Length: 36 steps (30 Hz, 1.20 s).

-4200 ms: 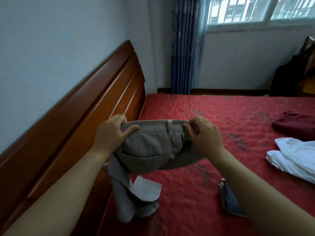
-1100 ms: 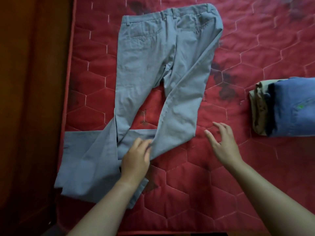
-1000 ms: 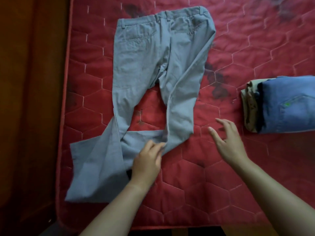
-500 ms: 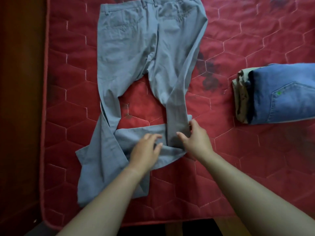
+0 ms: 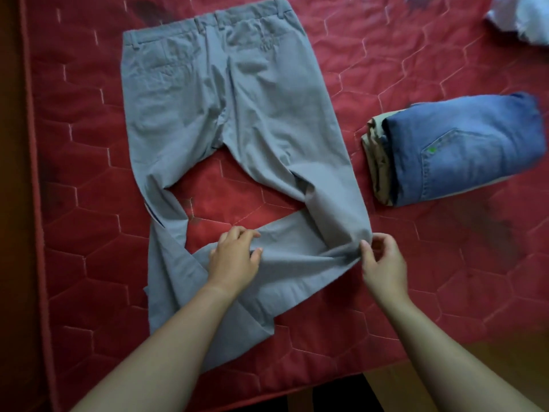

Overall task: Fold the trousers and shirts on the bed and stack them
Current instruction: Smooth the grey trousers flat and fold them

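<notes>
Left hand (image 5: 234, 257): palm down, fingers loosely curled, resting flat on the folded-back lower leg of the grey trousers (image 5: 231, 114); presses, no clear pinch. Right hand (image 5: 381, 263): thumb and fingers partly closed, nipping the fabric at the bend of the right leg, where the cloth bunches into creases.

Grey trousers lie back side up on the red quilted bed (image 5: 416, 55), waistband toward the far edge, legs running toward the near edge; long axis far-to-near. Right leg doubles back at the bend and crosses leftward under the left hand. Left leg hem reaches close to the near edge.

Toward the right edge: a folded stack, blue jeans (image 5: 469, 150) on top of a beige garment (image 5: 375, 156), apart from the trousers. White cloth (image 5: 523, 16), crumpled, at the far right corner.
</notes>
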Available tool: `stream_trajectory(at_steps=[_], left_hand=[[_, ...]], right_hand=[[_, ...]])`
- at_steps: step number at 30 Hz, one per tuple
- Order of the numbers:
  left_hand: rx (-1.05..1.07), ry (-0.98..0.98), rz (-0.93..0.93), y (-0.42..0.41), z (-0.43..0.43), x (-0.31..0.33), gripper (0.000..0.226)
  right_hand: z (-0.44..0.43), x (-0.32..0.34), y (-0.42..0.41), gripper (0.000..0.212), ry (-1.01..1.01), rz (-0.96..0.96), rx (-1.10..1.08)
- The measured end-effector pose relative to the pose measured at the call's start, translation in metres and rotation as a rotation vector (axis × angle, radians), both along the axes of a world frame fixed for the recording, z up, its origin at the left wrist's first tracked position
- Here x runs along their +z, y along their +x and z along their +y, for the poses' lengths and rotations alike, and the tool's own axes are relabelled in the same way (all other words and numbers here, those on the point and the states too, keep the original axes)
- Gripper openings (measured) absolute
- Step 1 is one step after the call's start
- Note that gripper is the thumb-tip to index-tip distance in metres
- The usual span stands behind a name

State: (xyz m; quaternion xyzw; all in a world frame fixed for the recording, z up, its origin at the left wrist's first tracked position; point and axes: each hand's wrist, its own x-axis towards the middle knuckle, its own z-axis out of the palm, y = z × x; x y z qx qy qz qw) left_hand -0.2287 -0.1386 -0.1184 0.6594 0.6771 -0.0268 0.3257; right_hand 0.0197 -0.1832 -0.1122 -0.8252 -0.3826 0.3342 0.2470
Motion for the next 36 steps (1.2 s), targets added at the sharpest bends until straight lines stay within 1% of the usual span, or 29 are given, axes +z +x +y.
stream_trajectory(at_steps=[3,6,8,9,11,13,15,17,20,24,27,29,30,32,34,36], left_hand=[[0.005,0.041,0.074,0.005,0.010,-0.011,0.039],[-0.035,0.001,0.125,0.004,0.016,-0.023,0.042],[-0.051,-0.022,0.146,0.000,0.015,-0.029,0.033],[-0.040,-0.044,0.126,-0.003,0.013,-0.031,0.026],[-0.020,-0.078,0.049,-0.007,0.007,-0.031,0.020],[-0.029,-0.072,-0.006,-0.012,-0.004,-0.025,0.018],[-0.043,-0.021,-0.048,-0.019,-0.021,-0.017,0.014],[-0.034,0.044,-0.069,-0.024,-0.039,-0.010,0.010],[0.034,0.116,-0.087,-0.025,-0.062,0.003,0.009],[0.216,0.241,-0.154,-0.001,-0.092,0.034,0.008],[0.330,0.355,-0.286,0.030,-0.110,0.069,0.005],[0.346,0.387,-0.351,0.050,-0.120,0.088,0.003],[0.351,0.397,-0.364,0.058,-0.125,0.096,0.002],[0.387,0.409,-0.357,0.071,-0.135,0.105,0.002],[0.476,0.403,-0.345,0.080,-0.144,0.110,0.005],[0.520,0.403,-0.360,0.086,-0.154,0.116,0.007]], right_hand=[[-0.001,-0.009,-0.010,0.016,-0.012,-0.008,0.025],[-0.011,-0.014,-0.021,0.028,0.032,0.019,-0.051],[-0.021,-0.019,-0.028,0.036,0.015,0.057,-0.110],[-0.026,-0.021,-0.032,0.037,0.004,0.087,-0.146],[-0.032,-0.025,-0.039,0.033,-0.017,0.145,-0.216],[-0.035,-0.029,-0.049,0.024,-0.037,0.201,-0.257],[-0.035,-0.031,-0.061,0.016,-0.023,0.259,-0.295],[-0.037,-0.029,-0.071,0.014,0.011,0.272,-0.332],[-0.045,-0.016,-0.074,0.011,0.135,0.276,-0.309],[-0.059,0.020,-0.056,0.006,0.259,0.350,-0.228],[-0.055,0.055,-0.024,0.006,0.317,0.336,-0.210],[-0.054,0.071,-0.004,0.011,0.312,0.384,-0.258],[-0.056,0.076,0.001,0.017,0.275,0.430,-0.268],[-0.072,0.079,0.000,0.027,0.144,0.481,-0.198],[-0.091,0.078,-0.004,0.023,0.073,0.457,-0.120],[-0.092,0.085,0.005,0.014,0.156,0.370,-0.119]])
